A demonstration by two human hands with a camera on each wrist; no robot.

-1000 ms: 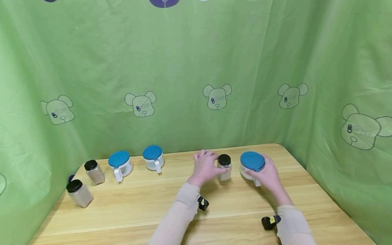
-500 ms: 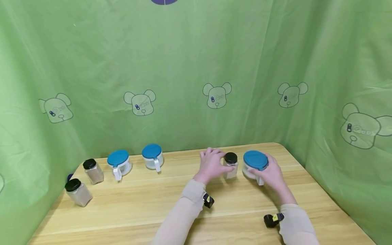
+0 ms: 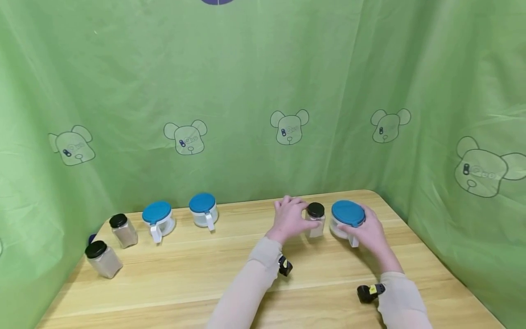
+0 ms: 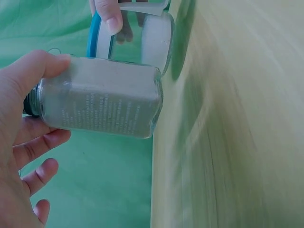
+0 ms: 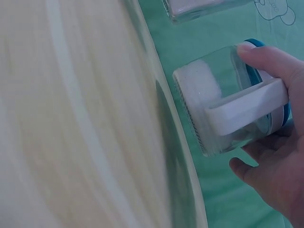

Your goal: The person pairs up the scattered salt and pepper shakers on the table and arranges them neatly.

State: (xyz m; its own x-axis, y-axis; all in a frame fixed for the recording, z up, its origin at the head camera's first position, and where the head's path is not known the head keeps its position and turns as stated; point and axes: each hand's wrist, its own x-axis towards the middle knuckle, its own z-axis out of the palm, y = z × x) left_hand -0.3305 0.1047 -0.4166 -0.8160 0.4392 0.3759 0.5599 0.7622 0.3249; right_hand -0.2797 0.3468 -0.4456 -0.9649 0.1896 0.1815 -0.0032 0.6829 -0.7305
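My left hand (image 3: pixel 289 218) pinches a square glass jar (image 3: pixel 315 227) with a black lid near its top, between thumb and index and middle fingers; the other fingers hang free. Pale powder fills much of this jar, and printed text shows on it in the left wrist view. My right hand (image 3: pixel 371 230) grips a round clear jar (image 5: pixel 216 92) by its blue lid (image 3: pixel 348 213), the thumb on the near side. A white handle (image 5: pixel 247 107) juts from that jar, and white contents lie at its base. Both jars are upright, side by side, at or just above the table; cannot tell contact.
On the wooden table (image 3: pixel 185 274), two blue-lidded jars with handles, one left (image 3: pixel 158 214) and one nearer the middle (image 3: pixel 203 208), stand at the back. Two black-lidded jars, one behind (image 3: pixel 123 230) and one in front (image 3: pixel 103 259), stand at far left. Green curtain (image 3: pixel 238 91) surrounds the table.
Both hands have shifted to the right, the black-lidded jar and the blue-lidded jar moving along with them. The jars at the left stay in place; the head view has tilted slightly.
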